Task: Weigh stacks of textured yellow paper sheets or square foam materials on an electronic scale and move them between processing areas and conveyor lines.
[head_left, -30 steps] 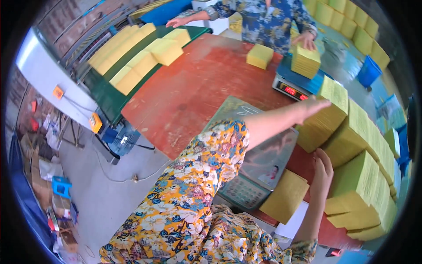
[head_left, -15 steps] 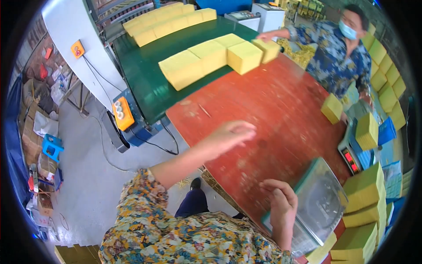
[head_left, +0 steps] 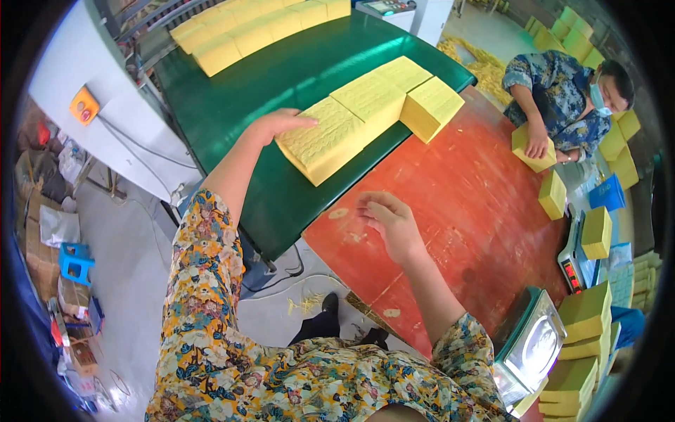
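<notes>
On the green belt (head_left: 232, 126) lies a row of yellow paper stacks (head_left: 351, 133). My left hand (head_left: 281, 125) reaches to the row's left end, fingers stretched out and resting on its top edge. At the row's right end another yellow stack (head_left: 425, 116) sits turned at an angle, partly over the red table (head_left: 464, 232). Above the table's near left part hovers my right hand (head_left: 390, 221), with its fingers loosely curved and apart and nothing seen in them.
Across the table a masked co-worker (head_left: 559, 91) grips a yellow stack (head_left: 524, 151). A digital scale (head_left: 571, 253) carries another stack, and a glass-topped scale (head_left: 527, 344) stands at the near right. More stacks (head_left: 281, 24) line the belt's far side. An orange switch box (head_left: 84, 105) is at left.
My left hand has moved forward and left onto the row; my right hand has swung forward and left over the table. The co-worker's hand has left the row's end and now grips a stack near the scale.
</notes>
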The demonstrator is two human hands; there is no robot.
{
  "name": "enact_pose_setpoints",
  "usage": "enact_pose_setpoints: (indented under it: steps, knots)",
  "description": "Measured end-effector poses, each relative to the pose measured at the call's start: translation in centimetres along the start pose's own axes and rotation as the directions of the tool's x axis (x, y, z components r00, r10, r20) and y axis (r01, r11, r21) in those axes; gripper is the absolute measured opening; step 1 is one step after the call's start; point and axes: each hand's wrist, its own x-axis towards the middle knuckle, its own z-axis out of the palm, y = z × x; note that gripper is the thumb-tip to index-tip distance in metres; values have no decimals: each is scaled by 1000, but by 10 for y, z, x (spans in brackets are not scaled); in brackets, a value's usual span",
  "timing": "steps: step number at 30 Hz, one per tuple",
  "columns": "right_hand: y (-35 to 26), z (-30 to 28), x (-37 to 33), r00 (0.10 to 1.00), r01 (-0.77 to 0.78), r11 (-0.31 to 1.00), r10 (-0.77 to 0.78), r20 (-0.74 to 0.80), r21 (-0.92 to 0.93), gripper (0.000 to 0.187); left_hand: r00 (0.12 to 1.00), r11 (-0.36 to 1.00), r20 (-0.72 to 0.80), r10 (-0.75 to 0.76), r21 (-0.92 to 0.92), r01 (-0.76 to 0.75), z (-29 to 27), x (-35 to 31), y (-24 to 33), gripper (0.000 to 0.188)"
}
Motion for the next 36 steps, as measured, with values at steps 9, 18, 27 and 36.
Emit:
enact_pose_setpoints:
  steps: [9, 18, 27, 36]
  knots:
    - [-37, -3, -37, 946, 264, 896, -312, -83, -358, 25, 894, 1000, 447, -26, 10, 23, 69, -18, 16, 66]
    - [-32, -78, -145, 942, -77, 376, -275, -191, -923, 43, 511, 741, 850, 130, 259, -619, 306, -84, 89, 69]
    - [20, -113, -291, 737, -283, 335, -524, -427, -899, 38, 404, 458, 810, 425, 193, -868, 406, -150, 110, 83]
    - [38, -119, -343, 630, -168, 555, -575, -522, -815, 32, 635, 616, 43, 771, 206, -761, 411, -281, 69, 73]
